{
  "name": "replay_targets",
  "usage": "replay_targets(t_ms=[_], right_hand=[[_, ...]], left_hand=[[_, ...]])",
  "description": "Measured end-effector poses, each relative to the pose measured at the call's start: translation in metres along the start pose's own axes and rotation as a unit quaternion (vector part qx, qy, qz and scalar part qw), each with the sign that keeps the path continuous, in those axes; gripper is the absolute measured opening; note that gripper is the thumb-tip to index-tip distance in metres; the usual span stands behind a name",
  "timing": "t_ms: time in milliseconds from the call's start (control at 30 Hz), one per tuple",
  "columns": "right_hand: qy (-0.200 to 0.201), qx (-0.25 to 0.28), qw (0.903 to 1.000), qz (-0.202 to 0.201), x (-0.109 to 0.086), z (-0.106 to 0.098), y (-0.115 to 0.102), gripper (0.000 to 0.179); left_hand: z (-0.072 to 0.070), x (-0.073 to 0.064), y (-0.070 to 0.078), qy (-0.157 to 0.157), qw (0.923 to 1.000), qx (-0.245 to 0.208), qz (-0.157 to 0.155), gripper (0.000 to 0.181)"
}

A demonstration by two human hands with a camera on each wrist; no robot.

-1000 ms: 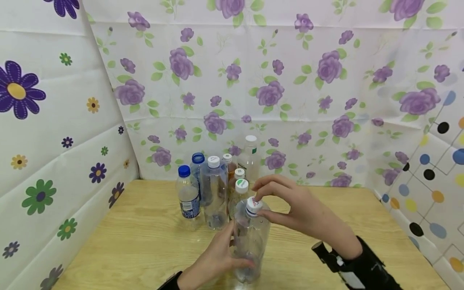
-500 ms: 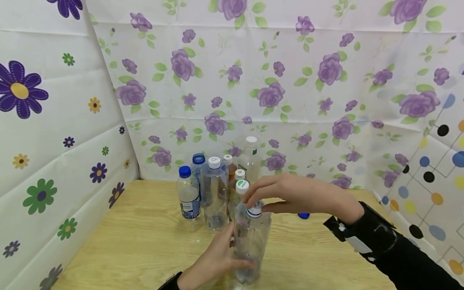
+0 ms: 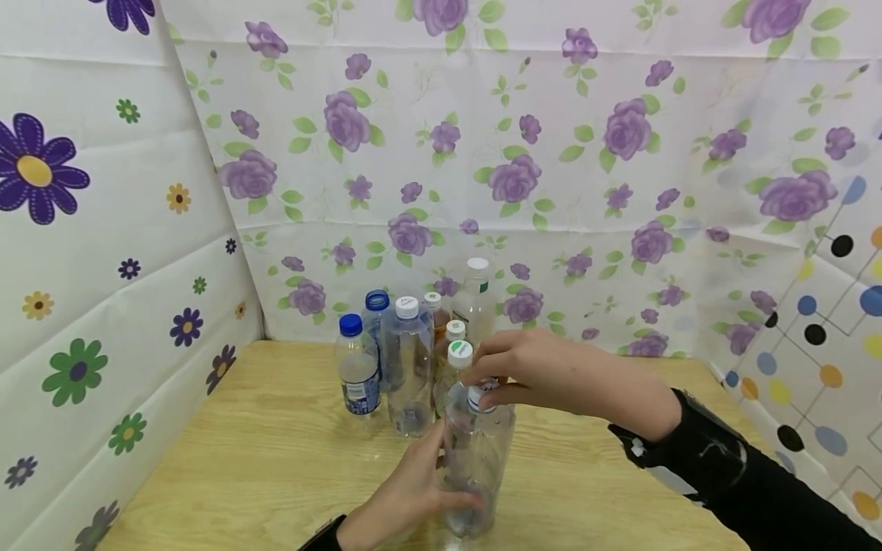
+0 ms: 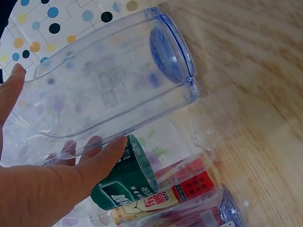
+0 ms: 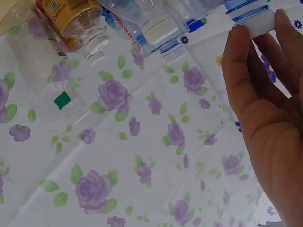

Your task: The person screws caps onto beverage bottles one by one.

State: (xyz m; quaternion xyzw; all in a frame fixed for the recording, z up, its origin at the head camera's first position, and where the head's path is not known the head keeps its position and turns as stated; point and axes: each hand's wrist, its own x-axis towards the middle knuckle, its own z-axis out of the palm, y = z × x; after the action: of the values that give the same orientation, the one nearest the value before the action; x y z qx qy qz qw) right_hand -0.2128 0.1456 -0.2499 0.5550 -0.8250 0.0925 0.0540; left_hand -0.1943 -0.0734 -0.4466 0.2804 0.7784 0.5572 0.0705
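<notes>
A large clear plastic bottle stands upright on the table near its front. My left hand grips it low on the left side, its thumb across the front. In the left wrist view the bottle's ribbed clear body and bluish base show beside the fingers. My right hand reaches in from the right and pinches the bottle's white screw cap between thumb and fingers. The right wrist view shows the white cap with fingertips on both sides and a blue ring next to it.
Behind stand a small bottle with a blue cap, an uncapped blue bottle, a tall clear bottle and several others close together. A green-and-white cap is right behind the held bottle. Flowered cloth backs the table.
My right hand has swung its wrist out and up over the cap, then brought its fingers back in around it. The left hand and bottle stay in place.
</notes>
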Motion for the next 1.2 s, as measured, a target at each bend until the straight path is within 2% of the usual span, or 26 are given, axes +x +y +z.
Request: replay_targets(t_ms=[167, 300, 433, 600, 700, 867, 1200], right_hand=[[-0.015, -0.005, 0.9998, 0.011, 0.001, -0.002, -0.003, 0.023], [-0.049, -0.010, 0.9986, 0.017, 0.000, -0.006, -0.001, 0.032], [-0.078, 0.004, 0.9970, -0.003, -0.002, -0.012, 0.003, 0.040], [-0.106, 0.048, 0.9926, -0.036, -0.004, -0.017, 0.007, 0.039], [-0.103, 0.041, 0.9925, -0.052, -0.004, -0.017, 0.009, 0.036], [-0.063, 0.011, 0.9957, -0.066, -0.002, -0.011, 0.008, 0.030], [-0.061, -0.006, 0.9979, -0.022, 0.003, -0.013, -0.001, 0.029]], left_hand=[[0.000, 0.001, -0.001, -0.003, 1.0000, -0.002, -0.007, 0.099], [-0.001, 0.001, -0.001, -0.006, 0.9998, -0.003, -0.017, 0.102], [-0.001, 0.001, -0.001, -0.008, 0.9998, 0.001, -0.019, 0.101], [-0.001, 0.000, -0.001, -0.007, 0.9999, -0.003, -0.015, 0.100], [-0.001, 0.000, -0.001, -0.009, 0.9998, -0.009, -0.015, 0.102], [-0.001, 0.000, 0.000, -0.009, 0.9998, -0.006, -0.017, 0.102], [0.000, 0.002, -0.001, -0.007, 0.9999, -0.003, -0.008, 0.099]])
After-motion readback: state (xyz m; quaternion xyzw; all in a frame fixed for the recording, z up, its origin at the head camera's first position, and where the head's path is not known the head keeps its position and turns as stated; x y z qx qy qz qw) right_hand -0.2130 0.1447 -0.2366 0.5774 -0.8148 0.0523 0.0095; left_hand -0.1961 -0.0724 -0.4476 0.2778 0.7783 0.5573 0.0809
